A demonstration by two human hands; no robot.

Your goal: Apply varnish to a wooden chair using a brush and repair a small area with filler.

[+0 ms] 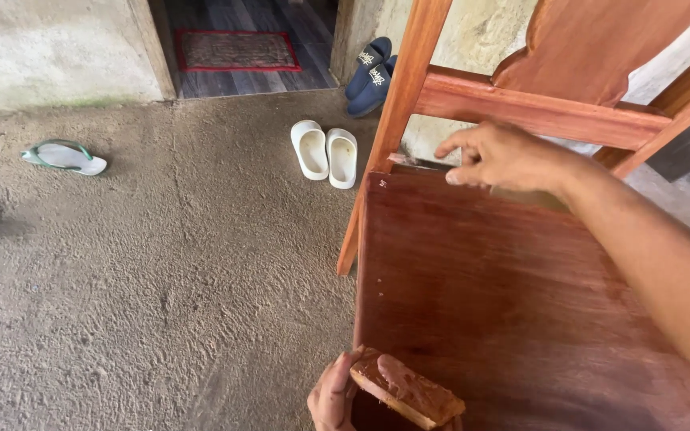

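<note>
My left hand (333, 395) grips a stained rectangular sanding block (406, 389) at the near edge of the reddish-brown wooden chair seat (505, 303), evenly coloured already, while my right hand (498, 156), fingers loosely spread, steadies its far edge.

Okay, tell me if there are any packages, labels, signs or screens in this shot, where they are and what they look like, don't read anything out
No packages, signs or screens in view.
Printed marks: white marks on the straps of the dark blue slides, leaning at the wall by the doorway.
Small pale speck, perhaps a sticker, at the top left corner of the reddish-brown wooden panel, near the right hand; too small to tell.
</note>
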